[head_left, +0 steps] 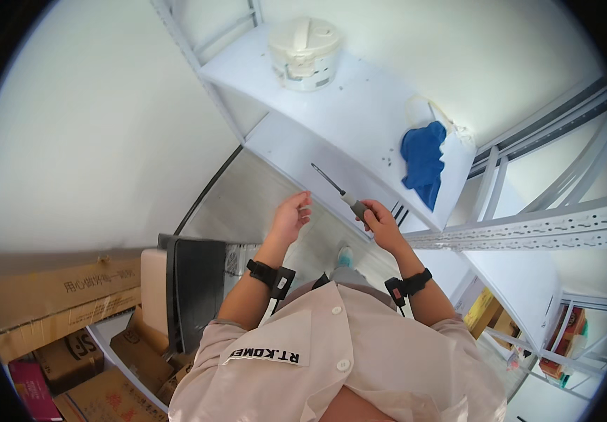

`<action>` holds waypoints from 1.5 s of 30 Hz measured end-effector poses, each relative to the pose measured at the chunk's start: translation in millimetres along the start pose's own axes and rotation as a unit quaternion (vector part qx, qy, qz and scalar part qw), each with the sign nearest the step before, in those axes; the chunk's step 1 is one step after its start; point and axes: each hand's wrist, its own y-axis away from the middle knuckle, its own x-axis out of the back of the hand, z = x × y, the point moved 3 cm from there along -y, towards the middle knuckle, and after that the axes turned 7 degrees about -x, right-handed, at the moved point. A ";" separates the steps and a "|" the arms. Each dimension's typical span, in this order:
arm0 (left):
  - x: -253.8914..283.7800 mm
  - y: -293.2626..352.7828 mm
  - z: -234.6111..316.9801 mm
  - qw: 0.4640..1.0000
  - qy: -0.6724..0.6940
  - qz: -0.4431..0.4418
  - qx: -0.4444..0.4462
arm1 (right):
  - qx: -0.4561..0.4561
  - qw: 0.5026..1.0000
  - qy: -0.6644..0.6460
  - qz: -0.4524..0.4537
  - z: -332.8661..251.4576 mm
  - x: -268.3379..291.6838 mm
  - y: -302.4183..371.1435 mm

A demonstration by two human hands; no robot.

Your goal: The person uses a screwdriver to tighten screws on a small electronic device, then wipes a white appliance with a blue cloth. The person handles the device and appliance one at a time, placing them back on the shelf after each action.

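We see the right hand closed around a screwdriver, shaft angled up-left toward the white shelf, while our left hand hovers open, empty, just left.

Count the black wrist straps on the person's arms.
2: one wrist strap behind the open left hand, one wrist strap behind the right hand, which grips a screwdriver.
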 end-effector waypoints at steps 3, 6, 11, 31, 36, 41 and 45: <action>-71.6 -16.4 -2.5 0.992 -0.120 -0.035 -0.019 | 0.007 0.999 -0.006 0.033 -1.4 56.2 -0.2; -128.3 -39.2 -12.9 0.959 -0.244 -0.052 -0.137 | 0.024 0.998 -0.037 0.045 -2.5 101.3 0.2; -191.2 -78.0 -34.7 0.845 -0.413 -0.074 -0.333 | 0.007 0.991 -0.111 0.076 9.1 155.4 1.5; -235.6 -109.4 -45.0 0.715 -0.587 0.073 -0.373 | -0.013 0.992 -0.122 0.020 34.2 189.8 -2.4; -227.0 -106.0 -44.5 0.750 -0.515 0.061 -0.412 | -0.021 0.990 -0.135 0.019 39.3 188.7 -3.9; -200.1 -73.2 -23.1 0.867 -0.322 0.044 -0.377 | -0.019 0.995 -0.101 -0.016 34.6 182.1 -2.7; -171.0 -31.4 0.9 0.902 -0.239 0.038 -0.356 | -0.018 0.997 -0.060 -0.054 29.3 170.4 -7.0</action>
